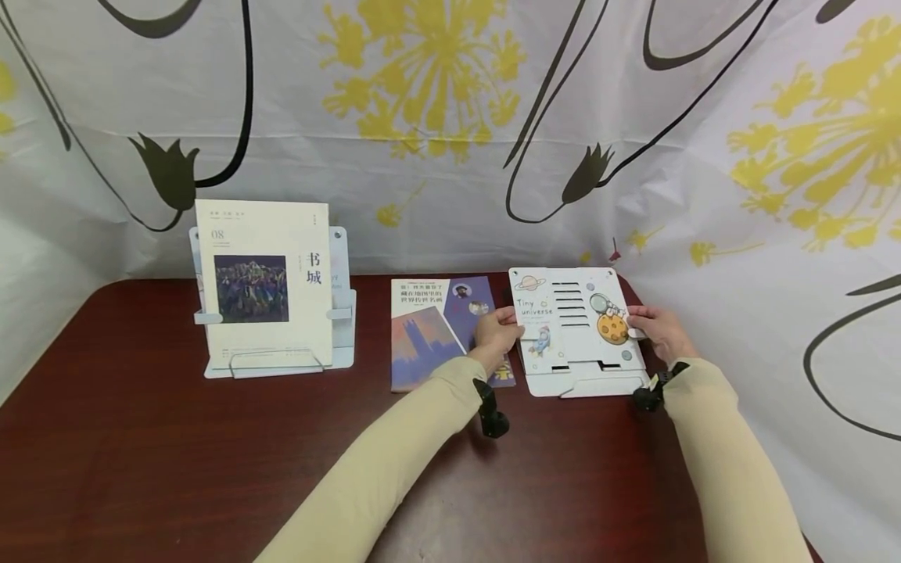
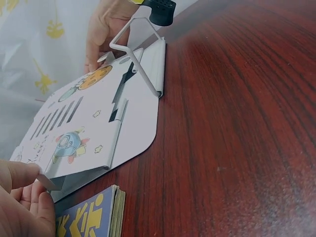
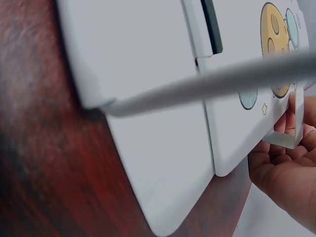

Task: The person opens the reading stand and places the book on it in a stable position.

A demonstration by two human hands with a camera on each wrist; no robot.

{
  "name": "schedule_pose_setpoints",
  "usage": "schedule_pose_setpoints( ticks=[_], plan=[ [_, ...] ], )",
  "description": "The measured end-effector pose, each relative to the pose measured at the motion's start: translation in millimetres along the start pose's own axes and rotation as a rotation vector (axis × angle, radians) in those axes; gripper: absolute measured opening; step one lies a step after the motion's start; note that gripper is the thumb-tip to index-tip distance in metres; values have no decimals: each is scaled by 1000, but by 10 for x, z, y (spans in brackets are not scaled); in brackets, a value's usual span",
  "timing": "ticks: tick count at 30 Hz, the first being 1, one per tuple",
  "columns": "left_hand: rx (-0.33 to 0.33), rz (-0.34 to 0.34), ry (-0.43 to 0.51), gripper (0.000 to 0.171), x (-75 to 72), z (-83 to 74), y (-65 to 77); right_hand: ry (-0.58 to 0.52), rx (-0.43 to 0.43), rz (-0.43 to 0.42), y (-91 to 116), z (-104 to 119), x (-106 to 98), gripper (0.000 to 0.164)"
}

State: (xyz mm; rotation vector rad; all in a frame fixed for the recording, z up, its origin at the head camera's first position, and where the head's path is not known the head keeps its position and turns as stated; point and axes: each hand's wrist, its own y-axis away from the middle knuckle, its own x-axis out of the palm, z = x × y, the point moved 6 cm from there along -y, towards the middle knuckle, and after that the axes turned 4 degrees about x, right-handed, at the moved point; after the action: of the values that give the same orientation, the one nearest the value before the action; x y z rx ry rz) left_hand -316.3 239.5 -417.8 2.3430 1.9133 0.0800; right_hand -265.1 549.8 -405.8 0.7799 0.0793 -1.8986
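A white book stand [image 1: 580, 328] printed with a planet, an astronaut and the words "Tiny universe" leans low on the table at the right. My left hand [image 1: 497, 332] pinches its left edge, thumb and fingers around a small side tab [image 2: 49, 181]. On the opposite edge my right hand [image 1: 660, 332] grips the other side tab [image 3: 284, 138], fingers curled behind the panel. A wire page holder [image 2: 131, 54] crosses the stand's lower front. In the head view, my left hand overlaps a purple and white book [image 1: 425, 344] that lies beside the stand.
Farther left, a second stand [image 1: 342, 320] holds an upright cream book [image 1: 267, 344] with side clips and a front wire. The dark red wooden table [image 1: 176, 461] meets a patterned curtain [image 1: 436, 195] at the back and right.
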Motion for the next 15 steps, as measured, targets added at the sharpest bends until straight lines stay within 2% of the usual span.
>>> schedule_pose_setpoints(
  ticks=[3,6,11,15],
  plan=[
    [17,2,28,41,4,-31,0,-49,-40,18,20,16,-19,26],
    [53,2,39,39,8,-63,-2,-130,-90,38,41,28,-33,11],
    [109,-11,30,34,-2,-127,20,-263,-138,56,127,42,-73,22],
    [138,-28,42,29,-14,-157,36,-343,-143,44,217,43,-93,21]
  ],
)
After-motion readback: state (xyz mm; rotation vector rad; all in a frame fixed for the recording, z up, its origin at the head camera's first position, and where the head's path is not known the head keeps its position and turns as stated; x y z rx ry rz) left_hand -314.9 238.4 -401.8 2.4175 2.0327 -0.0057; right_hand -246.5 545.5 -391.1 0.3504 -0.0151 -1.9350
